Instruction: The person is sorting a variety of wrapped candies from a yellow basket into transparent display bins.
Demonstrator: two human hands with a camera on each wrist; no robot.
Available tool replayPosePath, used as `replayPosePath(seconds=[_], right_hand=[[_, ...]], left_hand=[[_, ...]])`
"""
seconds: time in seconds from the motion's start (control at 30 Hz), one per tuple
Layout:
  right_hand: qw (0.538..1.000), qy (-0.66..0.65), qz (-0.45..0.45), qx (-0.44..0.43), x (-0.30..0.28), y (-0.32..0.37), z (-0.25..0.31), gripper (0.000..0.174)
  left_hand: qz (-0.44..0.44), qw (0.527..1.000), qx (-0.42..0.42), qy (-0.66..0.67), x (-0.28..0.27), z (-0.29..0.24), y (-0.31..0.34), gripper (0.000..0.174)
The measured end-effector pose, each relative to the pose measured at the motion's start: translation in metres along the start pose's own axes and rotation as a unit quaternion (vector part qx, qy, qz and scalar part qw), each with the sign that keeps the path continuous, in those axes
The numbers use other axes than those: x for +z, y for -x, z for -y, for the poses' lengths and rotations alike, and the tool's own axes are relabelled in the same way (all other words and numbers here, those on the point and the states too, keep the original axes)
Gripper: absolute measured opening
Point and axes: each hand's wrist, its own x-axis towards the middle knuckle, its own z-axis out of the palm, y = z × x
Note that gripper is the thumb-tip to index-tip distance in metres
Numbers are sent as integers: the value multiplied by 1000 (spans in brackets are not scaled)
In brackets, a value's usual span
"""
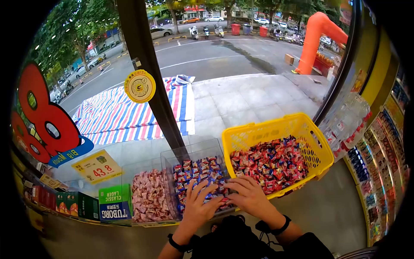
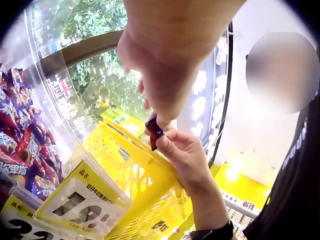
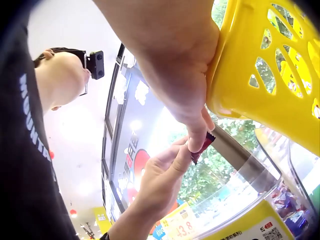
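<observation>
A small wrapped candy [image 2: 154, 129] in a dark red and purple wrapper is pinched between both hands. My left hand [image 1: 199, 203] holds one end by thumb and fingertips, over the clear bin [image 1: 193, 149] of blue-and-red wrapped candies [image 1: 194, 170]. From the other side my right hand [image 1: 255, 199] pinches the same candy, close to the near left corner of the yellow basket [image 1: 276, 125]. Many red and dark wrapped candies [image 1: 271, 162] fill that basket. In the right wrist view the candy [image 3: 204, 146] sticks out beyond the fingertips.
Pink-wrapped candies [image 1: 151, 196] fill a section left of the clear bin, beside a Tuborg carton [image 1: 114, 203]. Price cards [image 2: 82, 200] front the bins. Behind stand a window post [image 1: 151, 77] and glass; snack shelves [image 1: 384, 151] line the right.
</observation>
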Motion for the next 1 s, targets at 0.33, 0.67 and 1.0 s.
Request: replayPosePath(seconds=[0.33, 0.67, 1.0], right_hand=[[1000, 8, -12, -25, 3, -4, 0, 20], [992, 50, -83, 84, 11, -8, 1, 35], [990, 36, -79, 110, 13, -8, 1, 31]], left_hand=[[92, 990, -57, 90, 0, 2, -9, 20], [61, 990, -116, -46, 14, 41, 8, 24], [128, 980, -136, -68, 44, 31, 18, 42]])
